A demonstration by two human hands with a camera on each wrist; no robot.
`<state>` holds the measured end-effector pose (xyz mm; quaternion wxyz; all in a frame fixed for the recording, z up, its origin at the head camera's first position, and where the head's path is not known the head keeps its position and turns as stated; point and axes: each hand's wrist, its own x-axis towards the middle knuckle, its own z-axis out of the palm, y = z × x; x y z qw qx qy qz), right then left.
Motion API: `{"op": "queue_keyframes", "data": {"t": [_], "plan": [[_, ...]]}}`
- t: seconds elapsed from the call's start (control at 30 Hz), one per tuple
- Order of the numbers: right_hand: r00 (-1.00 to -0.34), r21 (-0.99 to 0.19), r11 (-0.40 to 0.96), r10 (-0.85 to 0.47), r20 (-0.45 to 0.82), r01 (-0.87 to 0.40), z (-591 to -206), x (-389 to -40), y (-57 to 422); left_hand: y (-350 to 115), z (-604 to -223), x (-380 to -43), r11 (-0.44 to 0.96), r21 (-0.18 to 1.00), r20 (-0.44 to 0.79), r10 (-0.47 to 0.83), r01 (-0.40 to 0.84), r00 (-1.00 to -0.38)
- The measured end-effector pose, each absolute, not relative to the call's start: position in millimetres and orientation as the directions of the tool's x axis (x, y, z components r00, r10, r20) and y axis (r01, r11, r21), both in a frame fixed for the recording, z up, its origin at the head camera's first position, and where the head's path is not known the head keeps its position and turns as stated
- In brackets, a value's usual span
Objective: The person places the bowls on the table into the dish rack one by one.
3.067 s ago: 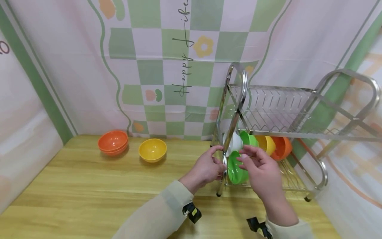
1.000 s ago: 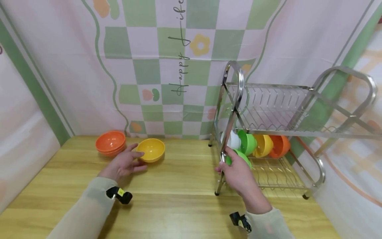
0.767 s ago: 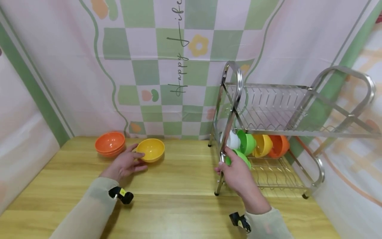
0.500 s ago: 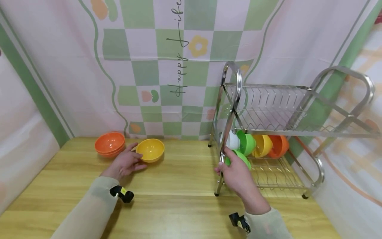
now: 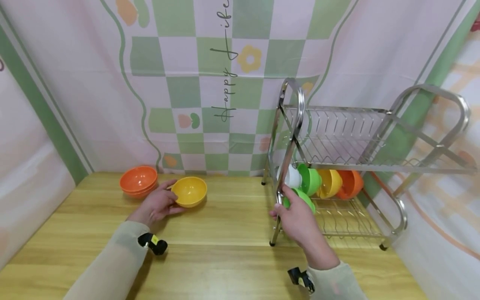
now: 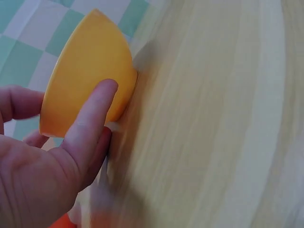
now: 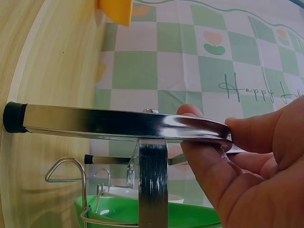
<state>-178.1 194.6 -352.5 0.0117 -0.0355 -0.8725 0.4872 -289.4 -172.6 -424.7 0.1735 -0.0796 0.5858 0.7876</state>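
My left hand [image 5: 159, 204] holds a small yellow bowl [image 5: 191, 191] by its left side, the bowl upright with a slight tilt. In the left wrist view the thumb lies along the outer wall of the yellow bowl [image 6: 85, 66], and the other fingers reach round its rim and base. My right hand [image 5: 300, 223] grips the front left post of a two-tier metal dish rack [image 5: 288, 162]; the right wrist view shows thumb and fingers pinching the curved tube [image 7: 95, 121]. Partly hidden behind that hand, a green bowl [image 5: 303, 199] rests on the lower tier.
Stacked orange bowls [image 5: 138, 180] stand on the wooden table [image 5: 210, 266] left of my left hand. On the rack's lower tier, at the back, a white bowl [image 5: 293, 177], a green bowl, a yellow bowl [image 5: 330, 183] and an orange bowl [image 5: 351, 184] stand on edge. A patterned curtain hangs behind.
My left hand went from the rack's post left to the yellow bowl, which just now tilted slightly. My right hand left the front green bowl for the post; that bowl now sits farther back.
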Motion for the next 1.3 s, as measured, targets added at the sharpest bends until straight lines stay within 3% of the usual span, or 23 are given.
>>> {"op": "queue_keyframes", "data": {"t": [0.63,1.3], "plan": [[-0.997,-0.848,0.529,0.077,-0.007,0.047,-353,-180,195,-168,-414,-285,-0.147,0.920,-0.324,0.233,-0.363,-0.917],[-0.997,-0.857,0.514,0.078,-0.009,0.048,-355,-179,195,-167,-412,-277,-0.289,0.854,-0.338,0.324,-0.433,-0.884]]}}
